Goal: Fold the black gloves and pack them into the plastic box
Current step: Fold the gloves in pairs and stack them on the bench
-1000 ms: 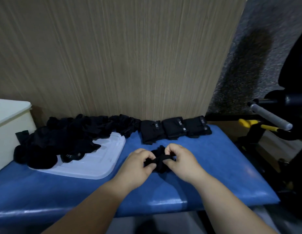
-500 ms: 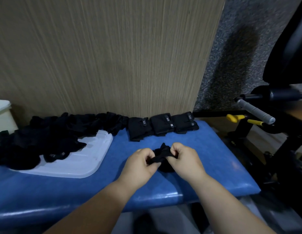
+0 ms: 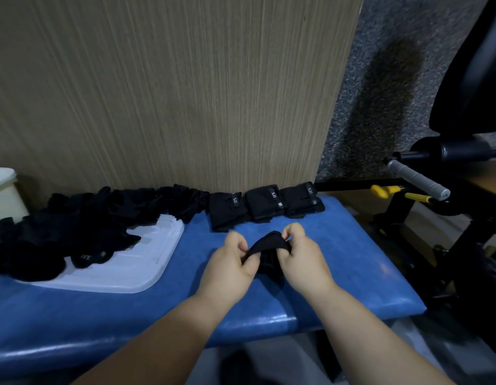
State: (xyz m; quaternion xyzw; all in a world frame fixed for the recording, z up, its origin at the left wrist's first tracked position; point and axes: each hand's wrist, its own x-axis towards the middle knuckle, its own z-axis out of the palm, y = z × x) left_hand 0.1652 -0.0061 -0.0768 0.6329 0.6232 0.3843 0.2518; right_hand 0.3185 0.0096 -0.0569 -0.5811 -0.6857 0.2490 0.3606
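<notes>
Head view, the only feed I have.

- Left hand (image 3: 230, 262): fingers curled, pinching the left end of a black glove (image 3: 266, 245).
- Right hand (image 3: 302, 257): fingers curled too, pinching the right end of the same glove.
- The glove is stretched in a short arc between the two hands. Its lower part is bunched in the gap below, down against the blue counter (image 3: 352, 262). I can't tell how far it is folded.
- Three folded gloves (image 3: 264, 202) sit in a row at the back of the counter, touching side by side against the wood-grain panel (image 3: 185, 93), just beyond the hands. Small label tabs face up.
- The loose glove pile (image 3: 102, 218) runs left from that row along the panel and spills onto a white plastic lid (image 3: 135, 270) lying flat on the counter.
- Plastic box (image 3: 2, 193): cream, at the far left edge and mostly out of frame. It is well apart from the hands, and I can't see inside it.
- To the right, off the counter, is a dark machine frame with a grey handle (image 3: 418, 180) and a yellow lever (image 3: 385, 190).
</notes>
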